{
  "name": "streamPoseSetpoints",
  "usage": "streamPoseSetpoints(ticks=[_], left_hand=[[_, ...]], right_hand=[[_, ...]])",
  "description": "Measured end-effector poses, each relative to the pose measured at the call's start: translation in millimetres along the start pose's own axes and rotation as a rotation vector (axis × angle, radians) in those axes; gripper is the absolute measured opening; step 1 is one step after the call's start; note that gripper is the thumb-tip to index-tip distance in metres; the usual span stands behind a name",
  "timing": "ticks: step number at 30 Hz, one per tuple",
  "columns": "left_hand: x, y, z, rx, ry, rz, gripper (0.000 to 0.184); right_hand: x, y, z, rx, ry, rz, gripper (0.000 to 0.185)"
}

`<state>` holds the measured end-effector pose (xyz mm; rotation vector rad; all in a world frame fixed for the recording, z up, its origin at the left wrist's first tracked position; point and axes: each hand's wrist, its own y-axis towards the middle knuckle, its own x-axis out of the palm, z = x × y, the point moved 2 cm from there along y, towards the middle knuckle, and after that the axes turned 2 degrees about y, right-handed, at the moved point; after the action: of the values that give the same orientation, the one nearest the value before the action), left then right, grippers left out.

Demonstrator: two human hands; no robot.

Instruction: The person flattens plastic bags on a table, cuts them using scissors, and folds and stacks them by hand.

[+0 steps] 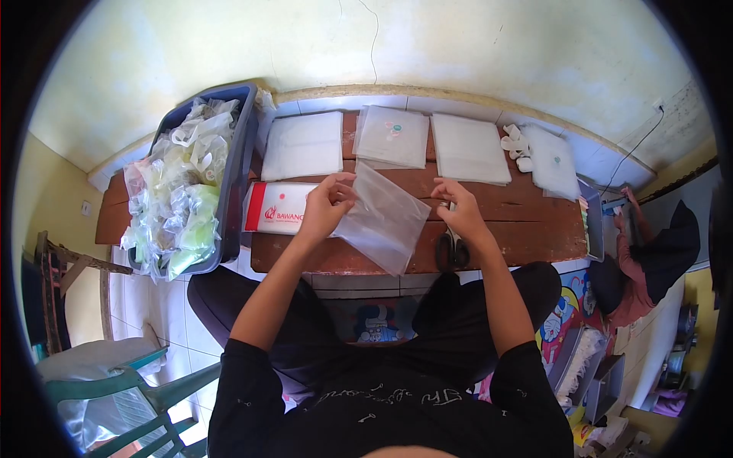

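My left hand (331,204) pinches the left edge of a clear flat plastic bag (383,221), which hangs tilted over the front of the wooden table. My right hand (461,212) is just right of the bag, its fingers curved and apart, with nothing visible in them. Below the right hand lies a pair of scissors (452,250) with black handles; its blades are mostly hidden. A red and white packet printed "BAWANG" (276,208) lies beside my left hand, partly covered by it.
Stacks of clear plastic bags (303,145) line the back of the table (527,237). To the left stands a dark tub (238,164) heaped with filled plastic bags. White bundles (516,143) lie at the back right. Another person (637,267) sits at far right; a green chair (145,397) is lower left.
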<state>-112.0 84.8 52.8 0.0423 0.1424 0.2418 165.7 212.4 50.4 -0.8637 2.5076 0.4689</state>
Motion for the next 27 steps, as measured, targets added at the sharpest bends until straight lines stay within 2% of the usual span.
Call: streamPoseSetpoints(ticks=[2, 4, 5, 7, 8, 9, 11, 12, 13, 14, 15, 16, 17, 19, 20, 22, 23, 25, 27], left_hand=[[-1.7, -3.1, 35.4, 0.052, 0.065, -0.054, 0.047], [-0.2, -10.1, 72.6, 0.260, 0.266, -0.263, 0.043], [-0.7, -13.0, 87.2, 0.259, 0.267, -0.264, 0.043], [3.2, -18.7, 109.1, 0.384, 0.343, -0.413, 0.041], [3.5, -19.8, 111.4, 0.384, 0.343, -0.416, 0.041], [4.3, -20.8, 112.8, 0.370, 0.304, -0.445, 0.042], [4.3, -20.7, 112.9, 0.356, 0.265, -0.473, 0.043], [2.0, -18.2, 110.2, 0.268, 0.240, -0.431, 0.042], [-1.1, -15.1, 106.7, 0.182, 0.215, -0.386, 0.042], [-5.2, -11.8, 97.4, 0.182, 0.214, -0.384, 0.042], [-10.8, -7.8, 80.9, 0.054, 0.153, -0.373, 0.039], [-15.5, -5.3, 65.7, -0.071, 0.092, -0.362, 0.037], [-17.1, -5.9, 61.2, -0.071, 0.091, -0.360, 0.037], [-20.7, -8.6, 50.6, -0.232, -0.028, -0.253, 0.034], [-20.6, -6.6, 37.5, -0.233, -0.028, -0.254, 0.034], [-18.7, -2.5, 7.4, -0.233, -0.276, -0.213, 0.031], [-15.1, -2.4, 5.8, -0.234, -0.275, -0.214, 0.031], [-5.5, -2.4, 1.4, -0.273, -0.377, -0.081, 0.028], [2.1, -3.2, 1.3, -0.256, -0.337, -0.062, 0.028]], right_hand=[[3.7, 0.5, -34.4, -0.057, 0.152, 0.100, 0.038], [5.6, 1.3, -62.8, -0.138, 0.120, 0.117, 0.044], [7.1, 1.3, -75.4, -0.219, 0.088, 0.132, 0.052], [12.5, 2.9, -94.3, -0.248, 0.114, 0.150, 0.052], [12.3, 2.6, -100.1, -0.277, 0.138, 0.168, 0.053], [8.9, 2.8, -102.3, -0.276, 0.138, 0.170, 0.053], [11.0, 4.4, -100.0, -0.051, 0.355, -0.276, 0.046], [11.9, 3.8, -97.4, -0.051, 0.355, -0.276, 0.046], [13.4, 3.7, -91.5, 0.019, 0.409, -0.228, 0.039], [14.2, 3.8, -87.1, 0.091, 0.464, -0.180, 0.031], [14.3, 3.7, -86.4, 0.092, 0.463, -0.183, 0.031], [12.7, 4.4, -84.5, 0.148, 0.603, -0.107, 0.026], [10.8, 5.1, -82.3, 0.204, 0.740, -0.030, 0.021], [7.9, 4.9, -78.5, 0.236, 0.794, 0.025, 0.021], [6.8, 4.8, -75.9, 0.267, 0.848, 0.082, 0.020], [8.0, 4.7, -70.7, 0.257, 0.854, 0.098, 0.021], [8.2, 4.5, -68.5, 0.245, 0.857, 0.115, 0.021], [9.5, 3.9, -66.5, 0.229, 0.820, 0.120, 0.022], [9.3, 3.0, -67.4, 0.213, 0.783, 0.125, 0.023]])
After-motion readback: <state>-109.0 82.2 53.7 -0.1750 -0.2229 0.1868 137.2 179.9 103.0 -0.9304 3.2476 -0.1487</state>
